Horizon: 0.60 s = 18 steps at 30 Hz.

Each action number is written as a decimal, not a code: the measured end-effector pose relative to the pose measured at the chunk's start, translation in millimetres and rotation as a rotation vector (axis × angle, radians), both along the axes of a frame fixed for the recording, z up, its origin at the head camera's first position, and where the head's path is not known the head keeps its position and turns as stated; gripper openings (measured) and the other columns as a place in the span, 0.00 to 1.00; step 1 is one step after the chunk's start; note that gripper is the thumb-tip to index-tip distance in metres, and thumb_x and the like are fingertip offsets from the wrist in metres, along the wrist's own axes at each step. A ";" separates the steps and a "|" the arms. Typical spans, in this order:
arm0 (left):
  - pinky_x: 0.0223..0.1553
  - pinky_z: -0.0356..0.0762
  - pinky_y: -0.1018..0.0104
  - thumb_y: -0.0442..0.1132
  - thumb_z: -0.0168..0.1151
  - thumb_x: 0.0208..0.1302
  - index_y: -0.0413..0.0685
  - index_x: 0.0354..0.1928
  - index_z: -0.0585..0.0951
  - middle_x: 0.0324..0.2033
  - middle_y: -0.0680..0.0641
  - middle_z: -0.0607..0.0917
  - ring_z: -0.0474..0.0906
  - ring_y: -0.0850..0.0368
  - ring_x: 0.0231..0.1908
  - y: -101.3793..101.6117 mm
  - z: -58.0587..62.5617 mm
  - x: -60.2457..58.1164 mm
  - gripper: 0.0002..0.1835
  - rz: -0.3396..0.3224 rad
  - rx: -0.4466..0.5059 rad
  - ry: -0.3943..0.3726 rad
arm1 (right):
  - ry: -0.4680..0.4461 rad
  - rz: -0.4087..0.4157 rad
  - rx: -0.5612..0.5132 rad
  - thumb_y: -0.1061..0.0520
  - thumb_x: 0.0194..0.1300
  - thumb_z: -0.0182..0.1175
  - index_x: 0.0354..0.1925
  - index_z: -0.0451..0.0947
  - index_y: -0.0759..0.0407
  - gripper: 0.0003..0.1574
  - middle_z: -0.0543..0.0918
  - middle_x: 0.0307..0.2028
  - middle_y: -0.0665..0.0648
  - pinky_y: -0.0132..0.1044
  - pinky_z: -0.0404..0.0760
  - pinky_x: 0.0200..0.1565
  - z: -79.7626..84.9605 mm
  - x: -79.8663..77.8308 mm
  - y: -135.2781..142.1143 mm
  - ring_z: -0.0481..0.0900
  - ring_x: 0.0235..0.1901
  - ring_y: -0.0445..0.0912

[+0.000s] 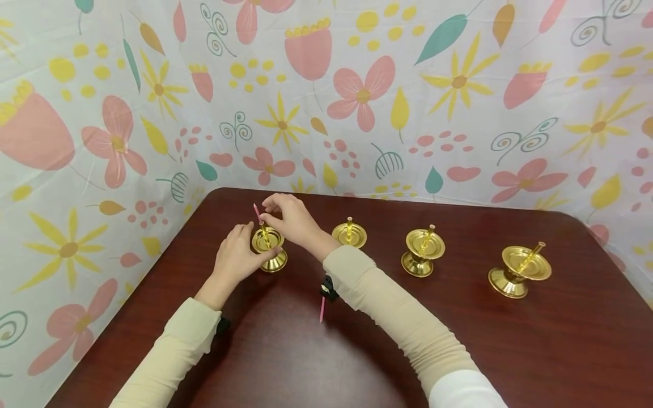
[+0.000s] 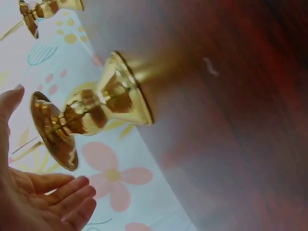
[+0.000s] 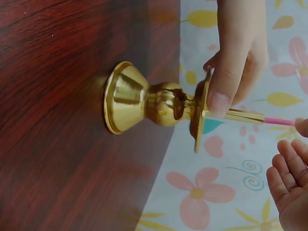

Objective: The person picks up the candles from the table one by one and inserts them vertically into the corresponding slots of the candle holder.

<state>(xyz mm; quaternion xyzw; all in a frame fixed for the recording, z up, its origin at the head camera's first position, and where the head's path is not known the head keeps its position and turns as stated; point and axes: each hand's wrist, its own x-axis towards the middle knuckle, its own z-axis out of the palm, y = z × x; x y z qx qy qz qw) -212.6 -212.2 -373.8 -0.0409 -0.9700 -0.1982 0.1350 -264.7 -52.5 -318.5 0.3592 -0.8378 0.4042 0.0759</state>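
At the table's far left stands a gold candle holder with a wide dish and a thin upright tube. My left hand is spread around its dish, thumb in front and fingers on the left side. In the left wrist view the fingers look relaxed, with a gap to the rim. My right hand pinches a thin pink candle between thumb and fingertips. The candle's lower end meets the top of the gold tube. The right hand's other fingers are loosely bent.
More gold holders stand in a row to the right: one behind my right forearm, one in the middle, one at the far right. Another pink candle lies on the dark wooden table. A flowered cloth hangs behind.
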 end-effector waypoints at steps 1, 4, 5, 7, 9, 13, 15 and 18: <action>0.53 0.72 0.44 0.66 0.65 0.50 0.30 0.62 0.68 0.54 0.32 0.75 0.73 0.37 0.53 0.7 1.6 1.6 0.50 0.007 0.001 0.020 | 0.007 0.000 -0.004 0.56 0.65 0.60 0.48 0.77 0.63 0.15 0.83 0.42 0.58 0.38 0.76 0.50 1.0 0.8 2.6 0.78 0.46 0.49; 0.52 0.72 0.43 0.64 0.66 0.49 0.30 0.62 0.68 0.54 0.33 0.75 0.72 0.37 0.52 3.4 7.3 6.8 0.49 0.017 0.010 0.084 | 0.034 -0.011 -0.009 0.55 0.65 0.61 0.48 0.77 0.63 0.16 0.82 0.43 0.58 0.38 0.76 0.52 4.7 3.7 11.1 0.78 0.46 0.49; 0.51 0.72 0.43 0.63 0.67 0.50 0.30 0.62 0.68 0.53 0.33 0.75 0.72 0.37 0.52 4.4 9.1 8.5 0.48 0.018 0.017 0.107 | 0.041 -0.014 -0.008 0.55 0.65 0.61 0.48 0.77 0.63 0.16 0.82 0.44 0.58 0.38 0.75 0.52 6.6 5.1 14.2 0.78 0.47 0.49; 0.51 0.72 0.43 0.60 0.68 0.50 0.30 0.61 0.69 0.51 0.33 0.75 0.72 0.37 0.51 6.7 12.6 11.9 0.46 0.013 0.027 0.153 | 0.058 -0.016 -0.006 0.55 0.65 0.61 0.48 0.77 0.63 0.16 0.82 0.44 0.59 0.38 0.75 0.53 10.5 7.4 20.1 0.77 0.47 0.49; 0.50 0.73 0.44 0.58 0.69 0.50 0.31 0.59 0.71 0.50 0.34 0.76 0.73 0.38 0.50 8.5 14.8 14.3 0.43 0.001 0.034 0.192 | 0.081 -0.018 -0.008 0.55 0.64 0.61 0.48 0.77 0.63 0.16 0.82 0.44 0.59 0.38 0.75 0.53 14.7 9.5 25.5 0.77 0.47 0.50; 0.49 0.74 0.46 0.52 0.70 0.51 0.32 0.55 0.74 0.47 0.35 0.77 0.74 0.39 0.48 13.0 18.1 19.7 0.36 -0.035 0.053 0.263 | 0.121 -0.019 -0.025 0.56 0.63 0.62 0.48 0.78 0.64 0.17 0.83 0.45 0.60 0.38 0.75 0.53 21.2 14.0 35.9 0.77 0.47 0.51; 0.48 0.74 0.47 0.48 0.70 0.52 0.32 0.52 0.75 0.45 0.36 0.78 0.74 0.40 0.47 16.6 19.7 23.3 0.31 -0.058 0.066 0.295 | 0.123 -0.019 -0.039 0.56 0.63 0.63 0.48 0.77 0.65 0.17 0.82 0.45 0.60 0.38 0.75 0.53 23.5 16.9 41.1 0.77 0.47 0.51; 0.45 0.74 0.48 0.43 0.70 0.52 0.34 0.49 0.77 0.44 0.37 0.79 0.75 0.41 0.44 24.0 22.1 29.6 0.26 -0.093 0.081 0.340 | 0.121 -0.018 -0.053 0.57 0.62 0.64 0.48 0.77 0.65 0.18 0.82 0.46 0.60 0.38 0.74 0.53 26.8 21.6 48.6 0.77 0.48 0.52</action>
